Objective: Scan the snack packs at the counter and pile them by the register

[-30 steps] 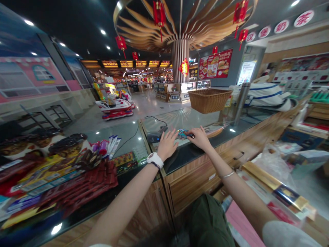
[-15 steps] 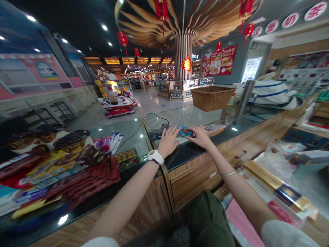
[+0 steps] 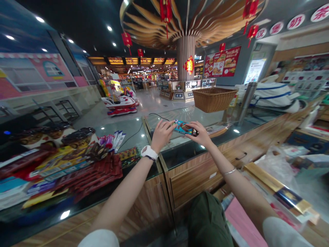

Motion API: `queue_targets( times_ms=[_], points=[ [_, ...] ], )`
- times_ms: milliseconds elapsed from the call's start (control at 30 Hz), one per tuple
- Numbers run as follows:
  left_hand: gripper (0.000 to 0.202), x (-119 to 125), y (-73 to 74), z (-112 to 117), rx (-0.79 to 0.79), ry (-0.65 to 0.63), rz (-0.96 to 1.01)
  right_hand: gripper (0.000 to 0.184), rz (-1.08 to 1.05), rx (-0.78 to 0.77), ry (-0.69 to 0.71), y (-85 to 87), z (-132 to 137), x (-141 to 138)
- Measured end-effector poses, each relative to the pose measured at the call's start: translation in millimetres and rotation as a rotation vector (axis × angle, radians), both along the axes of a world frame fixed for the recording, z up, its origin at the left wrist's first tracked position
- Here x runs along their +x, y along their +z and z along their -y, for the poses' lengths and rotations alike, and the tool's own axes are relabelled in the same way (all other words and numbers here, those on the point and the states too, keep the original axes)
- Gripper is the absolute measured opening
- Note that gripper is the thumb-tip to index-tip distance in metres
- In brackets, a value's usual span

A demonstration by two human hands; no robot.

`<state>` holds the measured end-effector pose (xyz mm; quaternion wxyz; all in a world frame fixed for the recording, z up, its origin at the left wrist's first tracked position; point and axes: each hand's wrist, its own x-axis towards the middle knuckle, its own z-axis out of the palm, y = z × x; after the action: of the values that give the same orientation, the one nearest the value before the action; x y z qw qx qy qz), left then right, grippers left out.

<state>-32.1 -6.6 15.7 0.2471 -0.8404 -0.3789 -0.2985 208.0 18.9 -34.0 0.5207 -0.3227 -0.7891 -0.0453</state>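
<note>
A small blue and red packet (image 3: 184,128) is held just above the glass counter (image 3: 190,116). My left hand (image 3: 161,134), with a white watch on the wrist, grips its left end with curled fingers. My right hand (image 3: 201,136), a thin bracelet on its forearm, pinches the right end. Both hands are lifted off the glass. A black cable (image 3: 136,132) runs across the counter behind my left hand.
A wicker basket (image 3: 214,99) stands on the counter beyond the hands, beside a metal post (image 3: 246,101). Snack packets and chocolate bars (image 3: 77,164) cover the counter at left. Wooden drawers (image 3: 195,178) lie below. Boxes and a plastic bag (image 3: 277,178) are at right.
Both hands have closed on the packet and lifted it off the glass. The left hand, flat on the counter before, now grips the packet's left end.
</note>
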Motion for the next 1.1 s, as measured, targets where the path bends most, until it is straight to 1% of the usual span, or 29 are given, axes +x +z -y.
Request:
queue_targets(
  times_ms=[133, 300, 433, 533, 733, 900, 1000, 1100],
  points=[
    [0.038, -9, 8.5, 0, 0.072, 0.008, 0.02, 0.048, 0.018, 0.036, 0.047, 14.8, -5, -8],
    [0.037, -27, 15.8, 4, 0.175, 0.128, 0.06, 0.047, 0.064, 0.097, 0.108, 36.8, -17, -28],
    [0.038, -48, 19.3, 7, 0.198, 0.211, 0.099, 0.046, 0.09, 0.12, 0.154, 49.2, -28, -55],
    [0.038, -62, 18.6, 10, 0.179, 0.268, 0.16, 0.045, 0.121, 0.114, 0.174, 55.3, -35, -77],
    [0.035, -84, 10.9, 10, 0.184, 0.36, 0.263, 0.042, 0.175, 0.132, 0.206, 66.4, -48, -114],
    [0.034, -95, 10.7, 9, 0.194, 0.416, 0.347, 0.041, 0.169, 0.112, 0.236, 69.3, -55, -136],
    [0.033, -99, 12.9, 11, 0.179, 0.422, 0.38, 0.045, 0.159, 0.096, 0.249, 64.1, -55, -143],
    [0.034, -101, 14.2, 12, 0.177, 0.425, 0.409, 0.048, 0.15, 0.131, 0.224, 55.4, -53, -143]
  ],
)
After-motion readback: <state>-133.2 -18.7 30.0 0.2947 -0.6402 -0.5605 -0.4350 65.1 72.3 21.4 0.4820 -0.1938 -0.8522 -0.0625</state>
